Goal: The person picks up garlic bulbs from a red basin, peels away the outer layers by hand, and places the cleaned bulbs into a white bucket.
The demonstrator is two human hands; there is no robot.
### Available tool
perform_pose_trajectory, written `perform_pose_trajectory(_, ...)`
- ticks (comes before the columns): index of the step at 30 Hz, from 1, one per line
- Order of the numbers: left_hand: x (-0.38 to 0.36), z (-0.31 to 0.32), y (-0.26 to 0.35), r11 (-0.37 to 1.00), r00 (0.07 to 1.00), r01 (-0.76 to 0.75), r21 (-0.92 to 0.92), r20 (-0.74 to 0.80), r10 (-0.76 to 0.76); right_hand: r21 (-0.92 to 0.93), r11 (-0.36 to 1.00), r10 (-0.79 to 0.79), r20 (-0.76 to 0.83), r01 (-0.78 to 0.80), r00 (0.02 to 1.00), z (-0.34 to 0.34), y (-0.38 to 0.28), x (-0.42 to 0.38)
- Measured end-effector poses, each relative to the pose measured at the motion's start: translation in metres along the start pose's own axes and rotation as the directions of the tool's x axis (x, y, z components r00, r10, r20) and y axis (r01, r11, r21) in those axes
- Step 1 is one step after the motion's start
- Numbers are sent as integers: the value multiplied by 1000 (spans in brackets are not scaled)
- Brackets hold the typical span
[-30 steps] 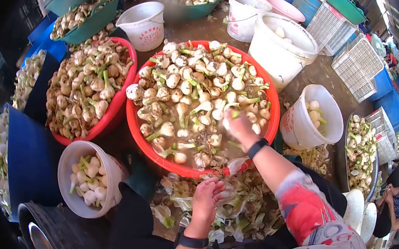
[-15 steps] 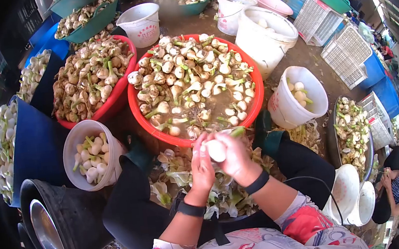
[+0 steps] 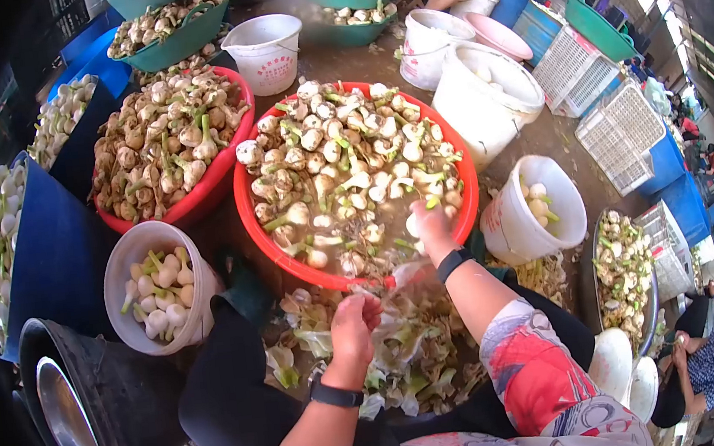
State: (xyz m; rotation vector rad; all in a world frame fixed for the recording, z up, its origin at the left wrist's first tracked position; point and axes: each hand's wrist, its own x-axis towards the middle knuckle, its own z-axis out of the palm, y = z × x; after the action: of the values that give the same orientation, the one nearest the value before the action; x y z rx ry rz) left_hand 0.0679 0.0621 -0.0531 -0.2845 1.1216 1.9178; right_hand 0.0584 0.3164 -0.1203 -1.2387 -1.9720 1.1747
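A large red tub (image 3: 243, 202) holds fresh garlic bulbs in murky water, some muddy, some pale, with green stems. Over its right front rim, my right hand (image 3: 436, 234) is closed round a white garlic bulb (image 3: 414, 225), its green stem poking out on top. My left hand (image 3: 352, 324) hovers in front of the tub with fingers curled; whether anything small is in them is hidden. Beneath the hands lies a heap of garlic peels (image 3: 405, 348) between my legs, with some blurred peel just below the rim.
Left stand a white bucket (image 3: 130, 321) of clean garlic, a red basin (image 3: 244, 104) of muddy garlic and a black bucket (image 3: 130, 386). Right are a white bucket (image 3: 510, 229) with a few bulbs and a dark basin (image 3: 594, 285). Another person (image 3: 711, 360) sits at far right.
My hands have parted. The right moved forward and right over the tub with the bulb; the left dropped back over the peels. The view has shifted slightly.
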Motion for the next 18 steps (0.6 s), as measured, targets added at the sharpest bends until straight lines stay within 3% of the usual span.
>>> perform_pose_trajectory(1,4,-3,-2,999,1000,29,-29,-6,-30,-376,918,-91,110,126,990,7,9,12)
perform_pose_trajectory(3,11,-6,-5,998,998,59,-29,1,-59,-649,647,-236,327,399,915,15,1,12)
perform_pose_trajectory(5,19,-1,-1,998,998,63,9,-31,-63,-640,655,-271,297,402,916,25,-4,2)
perform_pose_trajectory(7,20,-1,-1,995,994,89,50,-72,-85,-750,469,-68,497,468,865,36,1,-3)
perform_pose_trajectory(8,20,0,0,998,997,51,39,-59,-49,-742,552,40,480,381,876,45,12,12)
perform_pose_trajectory(9,20,1,0,1000,999,11,25,-42,-9,-666,690,-120,279,282,953,26,-30,-9)
perform_pose_trajectory(10,21,0,-2,1000,999,-4,-15,-40,3,-306,932,-123,235,194,964,21,-17,-6)
perform_pose_trajectory(11,23,-1,-3,1000,999,4,-14,-44,-4,118,990,-101,192,79,976,13,-3,-5)
perform_pose_trajectory(12,25,0,-3,998,999,-43,40,16,43,525,809,45,390,-263,920,-3,-22,-21)
perform_pose_trajectory(13,22,0,-4,992,994,-86,95,79,79,721,381,73,600,-578,797,-28,-57,-48)
perform_pose_trajectory(14,19,4,-3,992,998,-49,118,41,44,680,133,-33,730,-721,682,-43,-82,-78)
perform_pose_trajectory(15,14,12,-1,991,998,-43,124,48,37,622,109,-42,782,-775,622,-51,-85,-97)
perform_pose_trajectory(17,-4,29,-3,922,935,-354,157,76,346,599,175,82,782,-781,618,-54,-78,-129)
perform_pose_trajectory(18,-10,31,-8,879,888,-451,154,180,424,610,147,141,767,-779,626,-53,-80,-142)
